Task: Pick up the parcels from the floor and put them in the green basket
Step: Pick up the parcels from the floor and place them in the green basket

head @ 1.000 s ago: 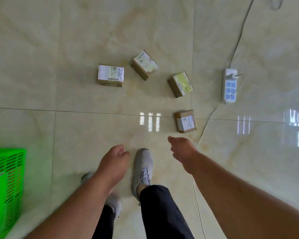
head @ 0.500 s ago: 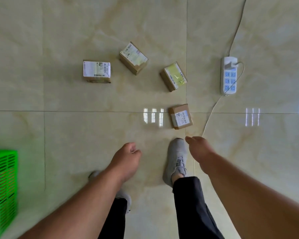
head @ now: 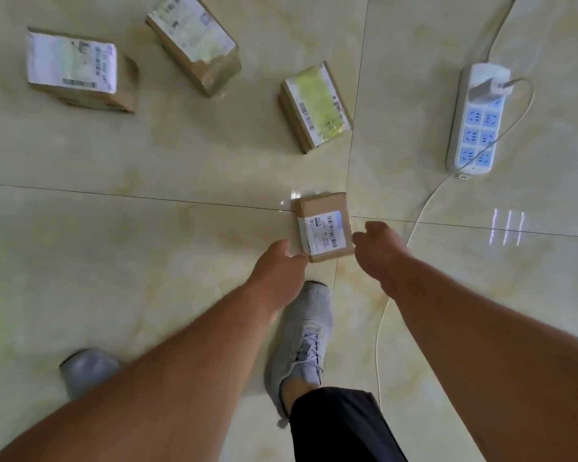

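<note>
Several brown cardboard parcels lie on the glossy tiled floor. The nearest, a small parcel with a white barcode label, sits between my two hands. My left hand touches its near-left corner, fingers loosely curled. My right hand is at its right edge, fingers bent and apart. The small parcel rests on the floor. Farther off lie a yellow-labelled parcel, a tilted parcel at top centre and a white-labelled parcel at left. The green basket is out of view.
A white power strip with a plugged-in charger lies at the right; its thin white cable runs down past my right arm. My grey shoe stands just behind the small parcel, the other shoe at lower left.
I have stepped forward and bent down, so the parcels look much larger. Both hands reached ahead to either side of the small parcel. The green basket slid out of view at left.
</note>
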